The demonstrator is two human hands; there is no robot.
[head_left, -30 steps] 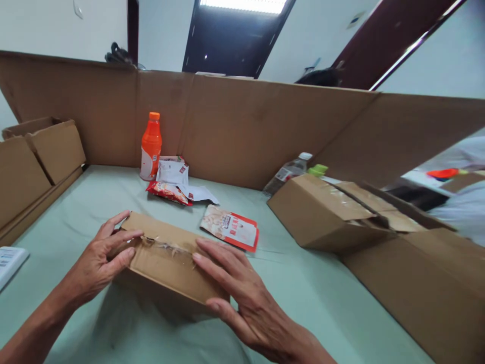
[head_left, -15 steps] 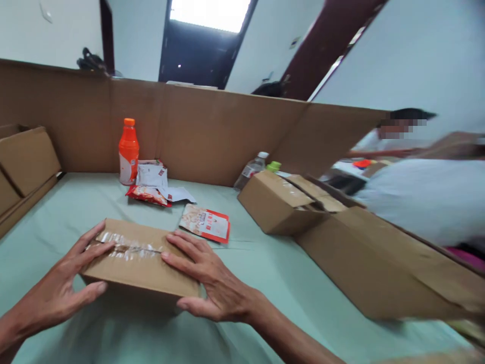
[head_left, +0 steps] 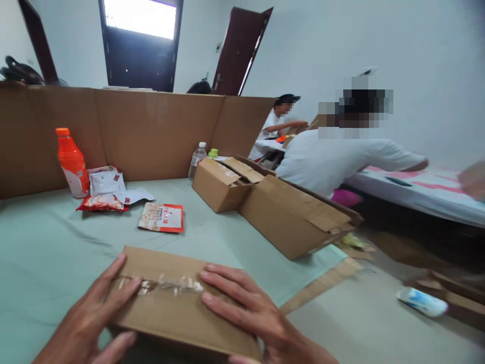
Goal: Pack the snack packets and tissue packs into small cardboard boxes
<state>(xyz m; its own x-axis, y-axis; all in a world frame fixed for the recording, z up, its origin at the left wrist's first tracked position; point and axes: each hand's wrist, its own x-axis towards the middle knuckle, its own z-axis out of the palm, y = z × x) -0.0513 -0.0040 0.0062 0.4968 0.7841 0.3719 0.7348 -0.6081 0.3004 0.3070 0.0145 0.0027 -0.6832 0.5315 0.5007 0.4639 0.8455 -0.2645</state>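
Observation:
A small cardboard box (head_left: pixel 178 308) with a strip of crinkled clear tape (head_left: pixel 166 284) along its top seam lies on the pale green cloth in front of me. My left hand (head_left: pixel 93 323) rests on the box's left end, fingers stretched over the top and thumb at the side. My right hand (head_left: pixel 257 316) lies flat on the right part of the lid, fingers spread and pointing left toward the tape.
Snack packets (head_left: pixel 161 218) and an orange bottle (head_left: pixel 71 163) sit further back by a cardboard wall (head_left: pixel 151 131). Two larger boxes (head_left: pixel 288 215) stand at the right with bottles (head_left: pixel 197 159) behind. Two people sit at the right by a mattress (head_left: pixel 417 194). A white tube (head_left: pixel 420 302) lies on the floor.
The view has swung right, bringing the two people and the floor into sight. Both hands stay on the taped box, which now sits lower in the picture.

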